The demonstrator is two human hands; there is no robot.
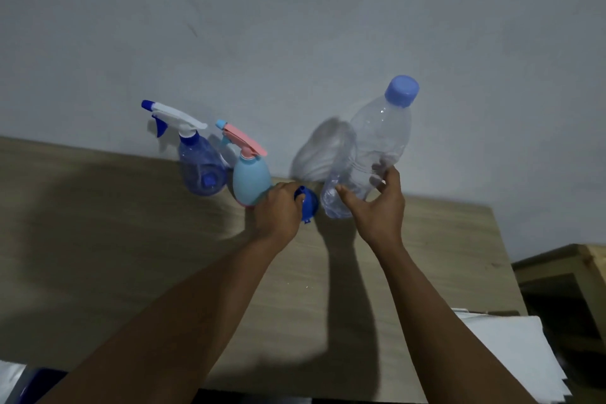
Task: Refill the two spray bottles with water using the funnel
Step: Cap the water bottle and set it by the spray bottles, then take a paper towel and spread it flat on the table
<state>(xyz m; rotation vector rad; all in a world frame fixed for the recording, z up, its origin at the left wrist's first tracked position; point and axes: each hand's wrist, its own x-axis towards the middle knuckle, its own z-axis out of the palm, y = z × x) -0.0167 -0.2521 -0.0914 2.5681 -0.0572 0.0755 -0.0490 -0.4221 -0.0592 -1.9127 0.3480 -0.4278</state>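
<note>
A pale wood table [131, 256] stands against the wall [295, 26]. Along its far edge are a clear blue spray bottle [201, 170], a light blue spray bottle [251, 182] just beside it, a blue funnel [310, 203] and a capped water bottle [377, 141].

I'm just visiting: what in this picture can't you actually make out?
All in the head view:
The funnel: mostly covered by the left hand, so its spout is hidden.
The water bottle: its lower part is blurred, so the water level is unclear, as is whether the right hand grips it.
The light-blue spray bottle: its opaque body hides any contents.
The blue object, bottom-left corner: cut off by the frame edge.
</note>
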